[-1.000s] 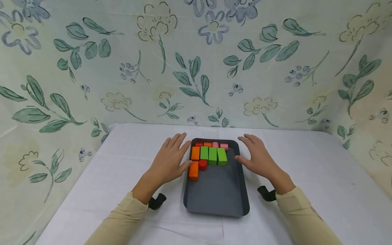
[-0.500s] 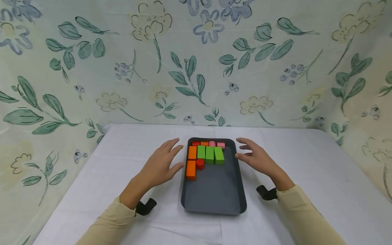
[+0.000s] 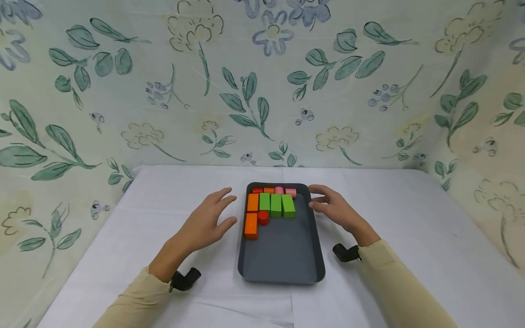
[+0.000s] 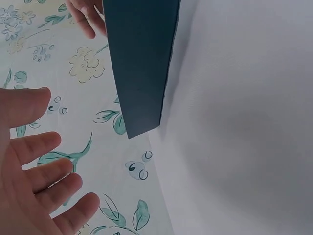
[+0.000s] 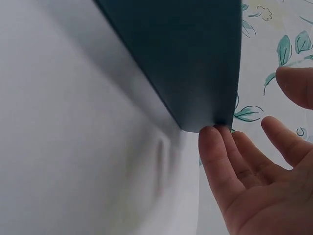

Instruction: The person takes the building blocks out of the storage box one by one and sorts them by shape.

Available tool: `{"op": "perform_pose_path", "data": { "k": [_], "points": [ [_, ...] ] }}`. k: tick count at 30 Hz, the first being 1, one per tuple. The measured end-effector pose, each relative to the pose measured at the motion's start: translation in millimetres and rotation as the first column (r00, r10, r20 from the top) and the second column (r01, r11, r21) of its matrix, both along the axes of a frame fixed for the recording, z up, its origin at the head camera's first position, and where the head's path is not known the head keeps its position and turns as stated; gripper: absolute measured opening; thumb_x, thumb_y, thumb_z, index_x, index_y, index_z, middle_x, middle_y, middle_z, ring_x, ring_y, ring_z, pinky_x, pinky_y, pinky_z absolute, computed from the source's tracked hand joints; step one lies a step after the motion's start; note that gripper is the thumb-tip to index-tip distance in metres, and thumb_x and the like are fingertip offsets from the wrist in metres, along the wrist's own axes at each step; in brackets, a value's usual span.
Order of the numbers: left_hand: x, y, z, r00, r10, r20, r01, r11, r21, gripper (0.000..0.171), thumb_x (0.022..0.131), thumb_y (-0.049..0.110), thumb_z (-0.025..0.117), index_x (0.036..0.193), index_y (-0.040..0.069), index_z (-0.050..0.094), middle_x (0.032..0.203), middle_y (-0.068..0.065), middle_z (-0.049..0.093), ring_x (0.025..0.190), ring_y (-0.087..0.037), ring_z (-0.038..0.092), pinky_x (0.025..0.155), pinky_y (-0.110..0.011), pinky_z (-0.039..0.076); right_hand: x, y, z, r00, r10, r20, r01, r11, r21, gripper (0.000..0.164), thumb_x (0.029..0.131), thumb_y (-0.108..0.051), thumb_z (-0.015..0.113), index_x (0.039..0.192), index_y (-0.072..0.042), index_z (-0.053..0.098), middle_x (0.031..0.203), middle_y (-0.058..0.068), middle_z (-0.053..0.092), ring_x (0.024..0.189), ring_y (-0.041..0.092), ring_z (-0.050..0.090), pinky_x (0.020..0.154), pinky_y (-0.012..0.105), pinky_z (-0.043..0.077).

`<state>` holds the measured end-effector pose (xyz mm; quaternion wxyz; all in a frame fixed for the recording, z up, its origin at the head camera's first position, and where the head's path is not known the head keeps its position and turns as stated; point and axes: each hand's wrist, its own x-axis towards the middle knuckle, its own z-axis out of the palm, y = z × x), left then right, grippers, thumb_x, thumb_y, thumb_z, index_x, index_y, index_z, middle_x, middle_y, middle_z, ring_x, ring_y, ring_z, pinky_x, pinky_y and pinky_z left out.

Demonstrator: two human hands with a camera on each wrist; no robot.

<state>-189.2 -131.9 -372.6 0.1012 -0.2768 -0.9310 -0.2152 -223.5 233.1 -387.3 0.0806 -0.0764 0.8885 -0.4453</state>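
In the head view a dark grey tray (image 3: 283,255) lies on the white cloth with toy blocks grouped in its far and left part. Two orange blocks (image 3: 251,226) line its left side, beside several upright green blocks (image 3: 276,205) and a red cylinder (image 3: 263,217). Small red, orange and pink pieces (image 3: 290,192) sit along the far wall. My left hand (image 3: 203,223) hovers left of the tray, apart from it, fingers spread and holding nothing. At the right rim is my right hand (image 3: 336,209), its fingers loosely bent; in the right wrist view fingertips (image 5: 211,137) overlap the tray's far corner.
A white cloth (image 3: 164,228) covers the table around the tray. Behind it hangs a floral curtain (image 3: 184,91) that also runs along both sides. Black wrist-worn devices (image 3: 346,253) show at both sleeves.
My left hand has drawn back left from over the tray's left rim. The right hand stays by the right rim, its fingers closer together. The whole head view has shifted slightly. The blocks keep their arrangement.
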Motion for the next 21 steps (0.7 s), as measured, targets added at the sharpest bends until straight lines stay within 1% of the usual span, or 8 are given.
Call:
{"op": "perform_pose_path", "data": {
  "k": [5, 8, 14, 21],
  "points": [
    [2.0, -2, -0.6, 1.000, 0.005, 0.016, -0.005, 1.000, 0.011, 0.055, 0.091, 0.025, 0.069, 0.140, 0.006, 0.054, 0.154, -0.014, 0.044, 0.139, -0.034, 0.045, 0.111, -0.053, 0.043, -6.1, -3, -3.5, 0.997, -0.041, 0.059, 0.044, 0.998, -0.048, 0.060, 0.097, -0.016, 0.056, 0.153, -0.010, 0.035, 0.159, 0.017, 0.034, 0.140, 0.040, 0.045, 0.111, 0.057, 0.042],
    [3.0, -1, -1.1, 1.000, 0.007, 0.022, -0.007, 1.000, 0.006, 0.055, 0.092, 0.025, 0.068, 0.142, 0.007, 0.053, 0.154, -0.013, 0.044, 0.139, -0.034, 0.045, 0.111, -0.053, 0.043, -8.5, -3, -6.8, 0.995, -0.046, 0.087, 0.051, 0.997, -0.062, 0.061, 0.095, -0.013, 0.056, 0.153, -0.010, 0.035, 0.159, 0.017, 0.034, 0.140, 0.041, 0.045, 0.112, 0.057, 0.041],
    [3.0, 1, -1.4, 0.999, 0.012, 0.035, -0.012, 1.000, -0.003, 0.055, 0.092, 0.026, 0.068, 0.142, 0.009, 0.052, 0.153, -0.011, 0.046, 0.139, -0.032, 0.046, 0.111, -0.052, 0.044, -11.6, -1, -13.4, 0.991, -0.006, 0.131, 0.016, 0.997, -0.070, 0.063, 0.095, -0.012, 0.054, 0.154, -0.008, 0.033, 0.160, 0.019, 0.032, 0.143, 0.042, 0.041, 0.112, 0.054, 0.043],
    [-0.1, 3, 0.5, 0.999, 0.009, 0.042, -0.009, 1.000, -0.015, 0.055, 0.092, 0.027, 0.068, 0.142, 0.009, 0.053, 0.152, -0.011, 0.047, 0.139, -0.031, 0.047, 0.110, -0.051, 0.045, -12.5, 3, -17.9, 0.988, 0.047, 0.145, -0.026, 0.989, -0.147, 0.066, 0.095, -0.011, 0.053, 0.156, -0.013, 0.028, 0.163, 0.016, 0.026, 0.146, 0.044, 0.033, 0.116, 0.057, 0.037]
  ]
}}
